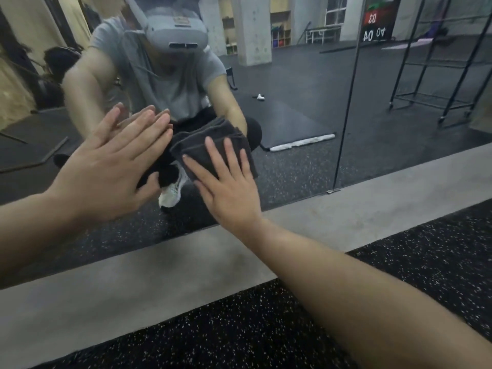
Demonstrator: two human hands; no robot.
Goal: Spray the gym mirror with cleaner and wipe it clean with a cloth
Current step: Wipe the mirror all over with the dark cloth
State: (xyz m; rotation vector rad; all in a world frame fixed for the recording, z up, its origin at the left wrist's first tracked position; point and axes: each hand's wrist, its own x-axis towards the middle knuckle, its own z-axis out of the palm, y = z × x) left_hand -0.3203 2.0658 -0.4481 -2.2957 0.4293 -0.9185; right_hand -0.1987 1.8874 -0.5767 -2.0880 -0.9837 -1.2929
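Observation:
The gym mirror (306,83) fills the upper part of the view, down to a grey concrete strip. A folded dark grey cloth (197,150) lies flat against the lower glass. My right hand (229,187) presses on the cloth with straight, spread fingers. To the left of it, my left hand (111,166) lies flat on the bare glass with fingers straight and together, its fingertips close to the cloth's left edge. No spray bottle is in direct view.
A grey concrete strip (159,265) runs along the mirror's foot, with speckled black rubber flooring (239,328) in front of it. A vertical seam (346,115) splits the mirror on the right. The reflection shows a crouching person, a metal rack and a small white object on the floor.

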